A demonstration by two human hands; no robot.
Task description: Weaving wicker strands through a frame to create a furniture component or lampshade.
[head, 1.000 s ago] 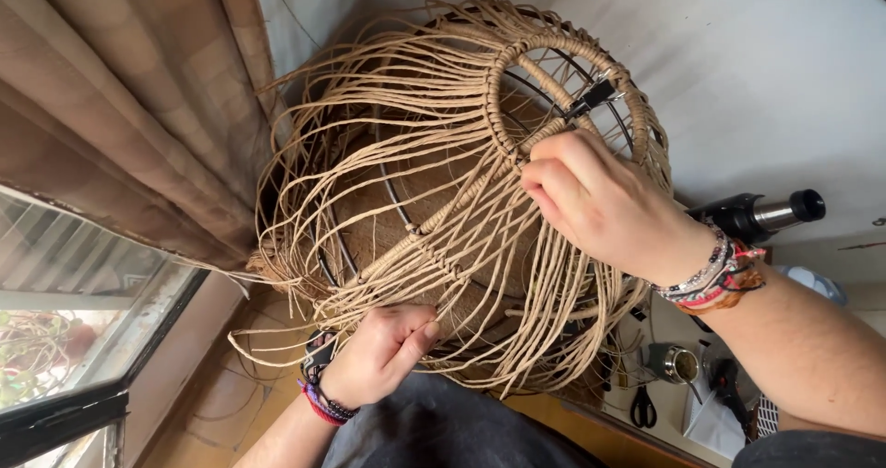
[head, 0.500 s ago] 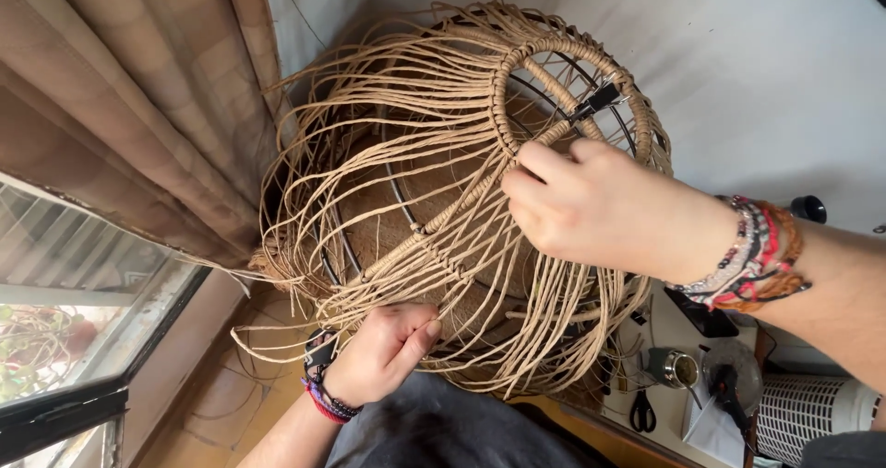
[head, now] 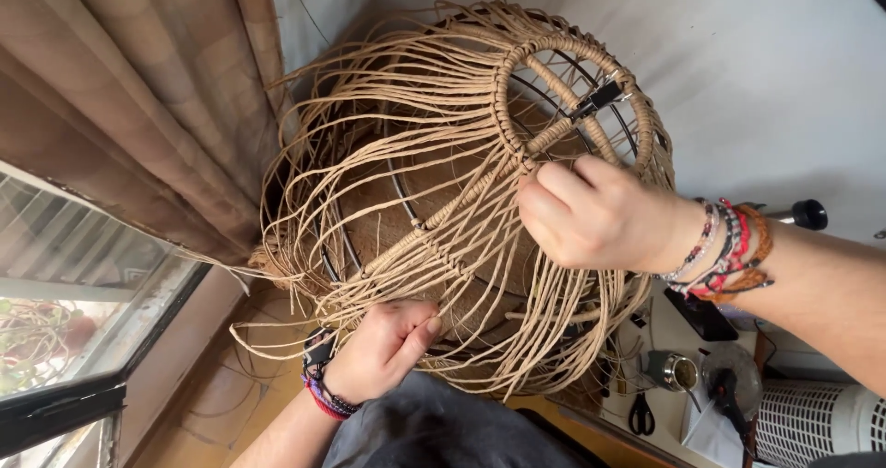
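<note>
Mid-weave here: right hand (head: 591, 214) is pinching cord strands, I think, by the top ring (head: 568, 99) of the wire lampshade frame (head: 443, 210) resting on their lap, left hand (head: 383, 348) gripping its lower edge; next tuck needs steady tension.

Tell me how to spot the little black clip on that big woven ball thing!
Find the big round wire frame wrapped in tan cord. At its top is a wrapped ring, just above the right hand. The clip sits inside that ring, the only small black piece among pale cords.
</note>
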